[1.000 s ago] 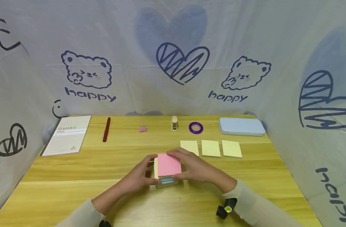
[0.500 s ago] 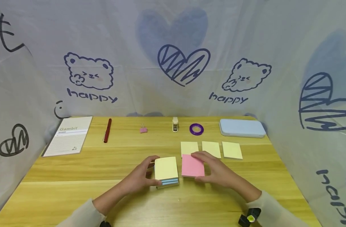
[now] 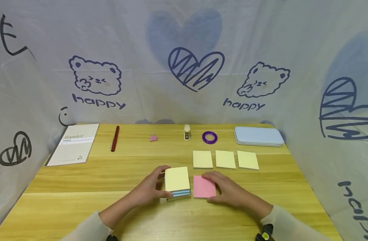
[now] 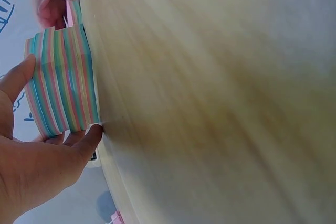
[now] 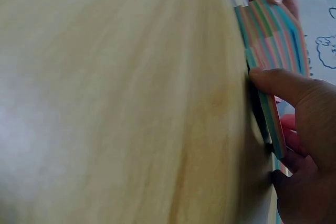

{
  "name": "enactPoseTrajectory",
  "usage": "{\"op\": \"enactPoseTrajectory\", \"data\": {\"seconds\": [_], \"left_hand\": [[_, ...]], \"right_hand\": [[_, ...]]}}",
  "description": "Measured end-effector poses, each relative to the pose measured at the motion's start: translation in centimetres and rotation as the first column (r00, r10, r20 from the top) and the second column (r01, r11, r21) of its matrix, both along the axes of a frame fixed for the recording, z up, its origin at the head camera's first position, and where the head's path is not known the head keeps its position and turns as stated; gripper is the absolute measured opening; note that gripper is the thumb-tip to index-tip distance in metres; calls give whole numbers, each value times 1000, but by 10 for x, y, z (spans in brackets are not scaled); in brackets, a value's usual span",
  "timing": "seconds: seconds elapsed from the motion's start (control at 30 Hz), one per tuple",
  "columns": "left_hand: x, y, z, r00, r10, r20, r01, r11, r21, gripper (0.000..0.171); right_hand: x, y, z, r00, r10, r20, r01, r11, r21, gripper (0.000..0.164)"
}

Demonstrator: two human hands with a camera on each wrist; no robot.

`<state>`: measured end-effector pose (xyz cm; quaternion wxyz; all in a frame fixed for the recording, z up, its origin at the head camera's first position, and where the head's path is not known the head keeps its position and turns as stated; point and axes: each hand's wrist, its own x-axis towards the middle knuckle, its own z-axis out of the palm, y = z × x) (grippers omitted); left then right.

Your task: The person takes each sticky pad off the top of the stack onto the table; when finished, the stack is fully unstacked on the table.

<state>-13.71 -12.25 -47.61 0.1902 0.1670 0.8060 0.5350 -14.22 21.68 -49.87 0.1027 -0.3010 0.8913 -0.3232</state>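
My left hand [image 3: 149,185] grips a tall stack of sticky note pads [image 3: 177,179] by its sides, thumb at the near corner and fingers at the far one. A pale yellow sheet tops the stack. In the left wrist view, the stack's striped sides [image 4: 60,85] show layers of green, pink, yellow and blue. Just right of it, my right hand [image 3: 227,189] holds a thinner pink-topped sticky note pad [image 3: 203,186] between thumb and fingers. In the right wrist view, this pad [image 5: 274,124] is tilted close over the table, with dark shadow under it.
Behind the pink pad lie three yellow sticky note pads [image 3: 225,159] in a row. Along the back are a notebook [image 3: 73,144], red pen [image 3: 115,138], pink binder clip [image 3: 153,138], small white bottle-like item [image 3: 187,133], purple tape roll [image 3: 204,142] and light blue case [image 3: 258,136].
My right hand has taken the pink-topped pad off the stack, moved it right, then lowered it toward the near side of the table. The left hand stays on the stack.
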Motion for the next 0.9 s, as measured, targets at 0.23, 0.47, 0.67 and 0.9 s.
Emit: {"op": "enactPoseTrajectory", "data": {"seconds": [0.23, 0.47, 0.67, 0.9], "left_hand": [[1, 0, 3, 1000, 1, -10, -1, 1000, -18, 89], [0, 0, 3, 1000, -2, -19, 1, 1000, -21, 91], [0, 0, 2, 1000, -6, -16, 5, 1000, -22, 93], [0, 0, 2, 1000, 2, -6, -2, 1000, -15, 96]], "right_hand": [[1, 1, -3, 1000, 19, -19, -19, 999, 39, 84], [-2, 1, 6, 999, 41, -24, -40, 998, 45, 88], [-7, -11, 28, 998, 53, -15, -53, 999, 12, 88], [-15, -38, 51, 996, 86, 31, -84, 995, -45, 89]]}}
